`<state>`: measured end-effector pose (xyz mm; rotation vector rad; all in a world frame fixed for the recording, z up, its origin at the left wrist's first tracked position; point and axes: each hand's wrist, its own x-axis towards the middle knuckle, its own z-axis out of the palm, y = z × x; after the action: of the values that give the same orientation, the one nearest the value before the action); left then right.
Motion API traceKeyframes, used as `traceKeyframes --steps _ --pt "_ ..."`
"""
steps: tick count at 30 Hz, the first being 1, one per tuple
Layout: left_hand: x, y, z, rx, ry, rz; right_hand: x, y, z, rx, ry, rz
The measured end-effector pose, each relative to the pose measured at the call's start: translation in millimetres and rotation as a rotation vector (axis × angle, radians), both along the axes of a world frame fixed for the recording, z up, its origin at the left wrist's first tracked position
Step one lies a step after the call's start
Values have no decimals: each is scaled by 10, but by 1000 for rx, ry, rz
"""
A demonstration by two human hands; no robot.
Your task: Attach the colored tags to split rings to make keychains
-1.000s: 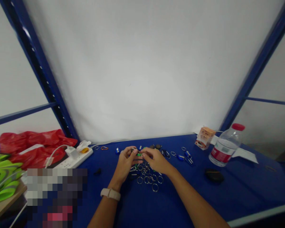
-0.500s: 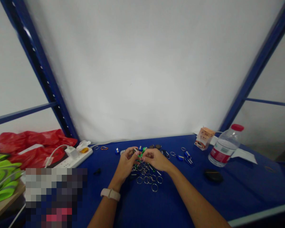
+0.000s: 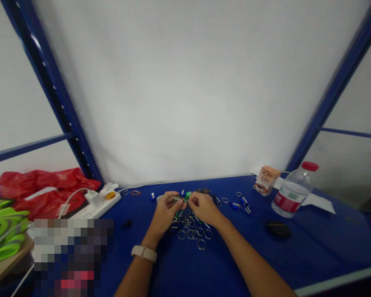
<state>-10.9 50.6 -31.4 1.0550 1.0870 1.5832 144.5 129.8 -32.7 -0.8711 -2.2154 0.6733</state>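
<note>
Over a pile of loose parts on the blue table, my left hand (image 3: pixel 169 210) is closed, thumb and fingers pinching a small metal piece. My right hand (image 3: pixel 204 208) pinches close beside it, fingertips almost touching the left ones. Between them shows a small green and metal piece (image 3: pixel 186 199), mostly covered by fingers, so its exact kind is unclear. Under and in front of both hands lie several silver split rings (image 3: pixel 201 244), some overlapping, mixed with small green and metal parts. Behind the fingers is a round green piece (image 3: pixel 188 194).
Right of the hands lie blue keychains (image 3: pixel 243 201) with rings, a black mouse-like object (image 3: pixel 278 229), a bottle (image 3: pixel 292 196) and a small box (image 3: pixel 266 180). Leftward are an orange carabiner (image 3: pixel 136 192), a black bit (image 3: pixel 126 223), a power strip (image 3: pixel 95 208) and red plastic (image 3: pixel 49 192).
My right fingertips have drawn slightly away from the left ones, and the fingers have shifted around the small piece. The rings and other things on the table stay put.
</note>
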Motion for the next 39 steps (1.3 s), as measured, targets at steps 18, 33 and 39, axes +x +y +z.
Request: traceKeyframes --steps 18,33,39 --pt "21 -26 13 4 67 -56 -29 -1 85 -229 40 -113" --pt "30 -29 29 -1 -28 -64 -4 -115 96 187 -226 -95" --pt "17 -36 44 4 -13 -29 -9 -213 140 421 -355 45"
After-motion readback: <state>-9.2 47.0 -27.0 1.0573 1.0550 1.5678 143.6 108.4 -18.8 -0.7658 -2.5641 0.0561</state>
